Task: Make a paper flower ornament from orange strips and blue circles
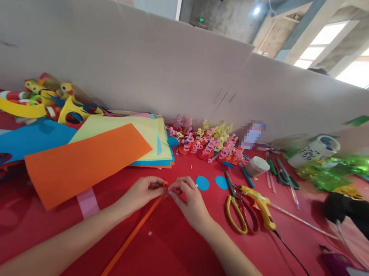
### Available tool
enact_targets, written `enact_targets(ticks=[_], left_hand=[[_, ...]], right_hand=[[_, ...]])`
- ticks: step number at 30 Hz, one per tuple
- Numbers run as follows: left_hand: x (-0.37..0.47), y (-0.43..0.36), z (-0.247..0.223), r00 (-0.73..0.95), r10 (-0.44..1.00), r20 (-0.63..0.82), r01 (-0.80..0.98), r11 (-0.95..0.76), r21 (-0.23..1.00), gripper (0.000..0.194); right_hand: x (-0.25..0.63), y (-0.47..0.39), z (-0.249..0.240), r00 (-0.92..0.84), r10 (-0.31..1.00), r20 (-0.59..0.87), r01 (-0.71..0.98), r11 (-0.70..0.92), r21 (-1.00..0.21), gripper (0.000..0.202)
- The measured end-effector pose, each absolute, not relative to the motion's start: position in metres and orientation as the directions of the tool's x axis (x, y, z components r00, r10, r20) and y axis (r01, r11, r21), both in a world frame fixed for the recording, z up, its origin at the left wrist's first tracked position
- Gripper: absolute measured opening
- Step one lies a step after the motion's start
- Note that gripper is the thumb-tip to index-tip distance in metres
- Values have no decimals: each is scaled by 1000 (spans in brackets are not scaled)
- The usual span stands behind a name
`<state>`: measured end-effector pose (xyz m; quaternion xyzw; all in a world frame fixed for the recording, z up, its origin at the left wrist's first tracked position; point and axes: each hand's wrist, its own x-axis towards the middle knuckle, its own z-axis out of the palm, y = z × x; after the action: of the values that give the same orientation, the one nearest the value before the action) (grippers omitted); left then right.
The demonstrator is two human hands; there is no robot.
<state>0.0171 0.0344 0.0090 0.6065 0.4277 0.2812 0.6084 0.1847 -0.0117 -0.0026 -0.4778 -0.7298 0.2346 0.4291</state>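
Observation:
A long, narrow orange paper strip [134, 233] slants from the table's near edge up to my fingers, where its top end looks curled. My left hand [144, 194] pinches the strip close to that end between thumb and fingers. Facing it, my right hand [194, 203] has thumb and forefinger drawn together at the same curled end, the other fingers bent. Just beyond my right hand lie two blue paper circles [202, 183]. Scissors [237, 207] with yellow and red handles and a yellow glue gun [261, 204] rest to its right.
An orange paper sheet [86, 165] overlaps pale yellow sheets [116, 127] at left. Pink and yellow paper curls [208, 142] stand by the white partition [129, 62]. Green-handled scissors [286, 177], a white cup [258, 167] and a purple tool [348, 273] are at right.

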Motion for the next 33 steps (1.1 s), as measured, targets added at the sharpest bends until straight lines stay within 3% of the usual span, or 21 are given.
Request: enact_targets(ticks=[5, 14, 18, 22, 28, 33], left_hand=[[19, 34, 8, 536, 835, -125, 236, -6, 972, 12], [19, 32, 14, 584, 795, -164, 215, 43, 976, 16], [19, 33, 12, 583, 789, -194, 202, 90, 975, 17], [18, 34, 8, 589, 784, -195, 178, 110, 978, 15], [17, 36, 4, 560, 803, -204, 188, 117, 975, 13], [16, 36, 4, 601, 774, -199, 281, 29, 959, 12]], right_hand=[[183, -15, -5, -238, 855, 460, 582, 505, -637, 13], [183, -12, -11, -179, 875, 450, 527, 472, -707, 10], [181, -10, -12, -62, 942, 331, 422, 325, -846, 7], [183, -8, -12, -91, 984, 153, 227, 170, -959, 15], [189, -3, -11, -129, 989, 77, 143, 95, -985, 25], [192, 0, -15, -143, 990, -12, 118, 5, -993, 26]])
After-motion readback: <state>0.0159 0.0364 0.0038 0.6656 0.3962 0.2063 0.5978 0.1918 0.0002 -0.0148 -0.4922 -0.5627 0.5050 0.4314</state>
